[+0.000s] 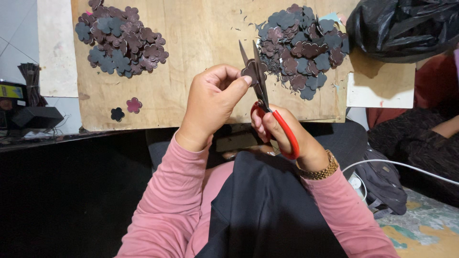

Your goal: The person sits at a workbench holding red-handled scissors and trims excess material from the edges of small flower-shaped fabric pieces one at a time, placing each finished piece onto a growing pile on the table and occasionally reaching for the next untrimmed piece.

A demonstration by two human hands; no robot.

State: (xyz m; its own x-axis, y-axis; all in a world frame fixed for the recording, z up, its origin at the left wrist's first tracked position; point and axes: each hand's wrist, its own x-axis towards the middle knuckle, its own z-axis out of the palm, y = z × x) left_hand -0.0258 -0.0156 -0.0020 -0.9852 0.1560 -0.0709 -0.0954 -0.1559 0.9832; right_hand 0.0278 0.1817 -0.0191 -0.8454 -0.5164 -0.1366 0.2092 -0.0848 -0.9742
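The left hand pinches a small dark flower piece up between the parted blades of the red-handled scissors gripped by the right hand, above the board with two flower piles.

Red-handled scissors, pink sleeves, a gold watch, maroon and dark grey flower cutouts on the tan board.

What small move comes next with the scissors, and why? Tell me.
Probably close the scissors a little: the right hand holds their red handles with the blades parted around the small dark flower-shaped piece that the left hand pinches at the fingertips.
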